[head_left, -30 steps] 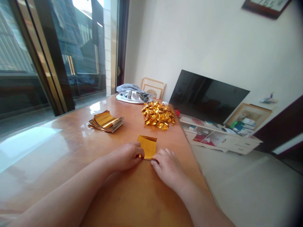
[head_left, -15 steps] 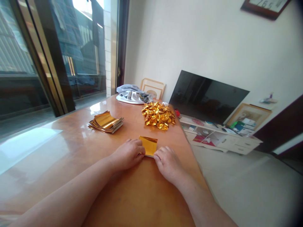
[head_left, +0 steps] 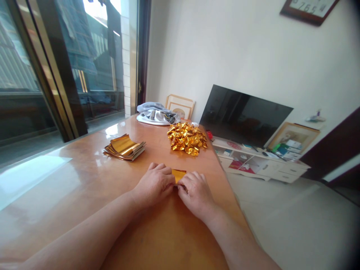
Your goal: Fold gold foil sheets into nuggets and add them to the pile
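A shiny gold foil sheet (head_left: pixel 179 175), partly hidden by the hands, lies on a glossy orange-brown wooden table (head_left: pixel 168 232). Its far edge faces twelve o'clock, running nearly nine to three; its long axis cannot be judged because fingers cover both sides. The bare left hand (head_left: pixel 156 183), at nine o'clock, and bare right hand (head_left: pixel 195 191), at four, pinch its near edge with curled fingers, fingertips almost meeting. Just past twelve, apart from it, sits a pile of crumpled-looking gold foil pieces (head_left: pixel 188 138); at ten, a loose, curling stack of gold sheets (head_left: pixel 125 147). Bare tabletop stretches wide toward nine and runs toward six between the forearms; toward three, the table's side edge lies much nearer.
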Action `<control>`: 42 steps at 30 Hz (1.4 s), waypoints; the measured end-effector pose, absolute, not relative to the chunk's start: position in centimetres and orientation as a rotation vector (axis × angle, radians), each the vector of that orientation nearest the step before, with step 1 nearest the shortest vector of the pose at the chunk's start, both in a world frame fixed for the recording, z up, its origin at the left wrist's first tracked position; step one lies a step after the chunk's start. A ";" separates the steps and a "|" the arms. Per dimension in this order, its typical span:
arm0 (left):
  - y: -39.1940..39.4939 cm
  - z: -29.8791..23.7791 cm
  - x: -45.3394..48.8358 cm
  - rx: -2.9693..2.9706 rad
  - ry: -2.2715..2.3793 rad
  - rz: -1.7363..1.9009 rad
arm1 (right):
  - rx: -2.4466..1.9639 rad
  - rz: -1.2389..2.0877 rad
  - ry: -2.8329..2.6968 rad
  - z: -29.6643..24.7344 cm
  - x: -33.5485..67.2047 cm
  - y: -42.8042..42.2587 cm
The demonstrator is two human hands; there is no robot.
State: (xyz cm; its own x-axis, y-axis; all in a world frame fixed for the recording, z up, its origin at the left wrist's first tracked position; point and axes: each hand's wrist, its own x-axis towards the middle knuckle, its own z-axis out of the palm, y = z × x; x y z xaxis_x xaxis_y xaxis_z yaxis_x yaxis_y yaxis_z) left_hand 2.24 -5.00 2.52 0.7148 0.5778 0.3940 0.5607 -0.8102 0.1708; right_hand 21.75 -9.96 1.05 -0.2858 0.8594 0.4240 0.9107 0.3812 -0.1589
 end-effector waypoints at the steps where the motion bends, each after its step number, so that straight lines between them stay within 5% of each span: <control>1: -5.0 2.6 2.2 2.871 0.954 0.688 | -1.536 -0.164 -2.199 1.2 21.9 -10.0; 30: -5.0 2.8 2.2 2.838 0.993 0.709 | -1.485 -0.132 -2.239 1.7 22.0 -10.4; 42: -2.9 2.4 0.0 2.726 1.338 0.887 | -1.574 -0.178 -2.129 2.3 23.8 -10.3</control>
